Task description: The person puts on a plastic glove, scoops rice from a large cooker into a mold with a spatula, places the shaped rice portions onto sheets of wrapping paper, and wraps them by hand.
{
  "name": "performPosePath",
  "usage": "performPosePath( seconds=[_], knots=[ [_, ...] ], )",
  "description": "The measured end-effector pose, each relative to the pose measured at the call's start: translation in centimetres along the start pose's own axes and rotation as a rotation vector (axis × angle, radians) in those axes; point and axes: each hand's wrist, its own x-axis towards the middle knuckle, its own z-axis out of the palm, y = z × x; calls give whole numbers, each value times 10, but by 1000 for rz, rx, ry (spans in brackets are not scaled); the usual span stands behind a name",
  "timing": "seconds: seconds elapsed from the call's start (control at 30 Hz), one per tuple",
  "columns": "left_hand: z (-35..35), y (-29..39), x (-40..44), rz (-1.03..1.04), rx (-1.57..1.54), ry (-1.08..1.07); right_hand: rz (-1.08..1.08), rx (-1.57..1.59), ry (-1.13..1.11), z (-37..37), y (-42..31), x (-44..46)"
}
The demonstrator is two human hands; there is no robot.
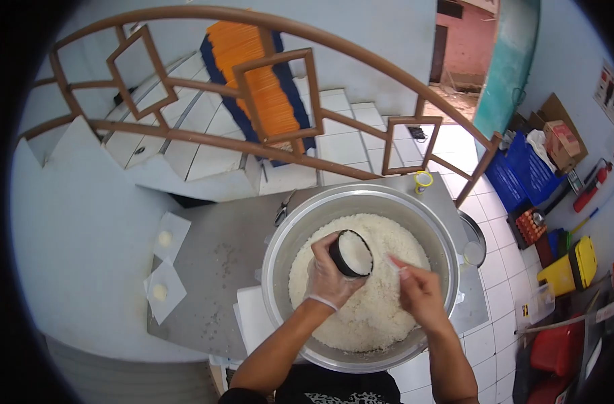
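My left hand [328,276], in a thin clear glove, is wrapped round a black cup [352,254] packed to the rim with white rice. The cup is tilted, its mouth towards me. Just right of it, my right hand [418,286] is closed in a pinch, slightly blurred. A small whitish piece [392,261] shows at its fingertips, too indistinct to name. Both hands are over a wide metal pot [274,283] that holds a broad bed of white rice [367,323].
The pot stands on a grey metal table [212,269]. Two paper sheets [174,296] with small pale mounds lie left. Scissors [283,210] and a yellow-rimmed container [423,180] sit behind the pot. A brown railing [347,172] runs beyond; blue crates [522,172] stand right.
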Motion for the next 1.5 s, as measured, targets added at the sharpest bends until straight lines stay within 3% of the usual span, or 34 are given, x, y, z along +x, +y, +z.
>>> performPosePath(
  seconds=[0.07, 0.17, 0.2, 0.27, 0.3, 0.4, 0.43, 0.5, 0.53, 0.6, 0.63, 0.67, 0.77, 0.83, 0.9, 0.93, 1.0, 1.07, 1.17, 1.3, 1.4, 1.5],
  knots=[
    [-24, -3, -9, -332, -344, -83, -76, -77, 100, -6, -1, -5],
    [-87, -6, -41, -500, -1074, -98, -74, -133, 133, -14, 2, -15],
    [-110, -1, -47, -533, -1352, -88, -69, -170, 151, -16, 6, -17],
    [-157, -15, -67, -400, -1461, -134, -14, -199, 143, -21, 19, -25],
    [-173, -9, -79, -409, -1445, 42, 5, -216, 141, -22, 25, -27],
    [-226, -57, -141, -539, -1222, 220, 75, -317, 168, -22, 41, -31],
    [-239, -66, -153, -710, -949, 227, 62, -485, 175, -28, 55, -27],
    [-232, -141, -205, -856, -230, 102, -24, -919, 148, -20, 68, -21],
    [-214, -119, -182, -1174, 101, -62, -73, -1137, 132, -15, 74, -17],
    [-165, -144, -191, -980, 806, -391, -64, -1474, 48, -5, 86, -10],
    [-146, -166, -201, -922, 897, -578, -73, -1611, 24, -1, 89, -12],
    [-135, -180, -206, -899, 937, -637, -86, -1751, 4, 4, 89, -11],
    [-182, -128, -175, -901, 744, -405, -390, -1441, 398, 62, 28, -10],
    [-244, -120, -184, -859, 476, -153, -496, -1156, 250, 121, 3, -38],
    [-305, -127, -197, -852, 149, 92, -792, -778, -149, 181, 38, -56],
    [-335, -126, -203, -907, 55, 192, -585, -626, -398, 215, 54, -57],
    [-380, -142, -217, -940, -172, 391, -229, -652, -646, 278, 122, -46],
    [-407, -166, -243, -901, -441, 589, -274, -1028, -597, 306, 246, -37],
    [-426, -182, -267, -898, -444, 525, -173, -1345, -510, 329, 308, -31],
    [-433, -191, -288, -978, -520, 431, -400, -1345, -429, 331, 336, -44],
    [-442, -212, -303, -1030, -594, 244, -355, -1316, -428, 323, 347, -55],
    [-444, -211, -294, -1139, -618, 80, -275, -1233, -256, 327, 336, -55]
  ],
)
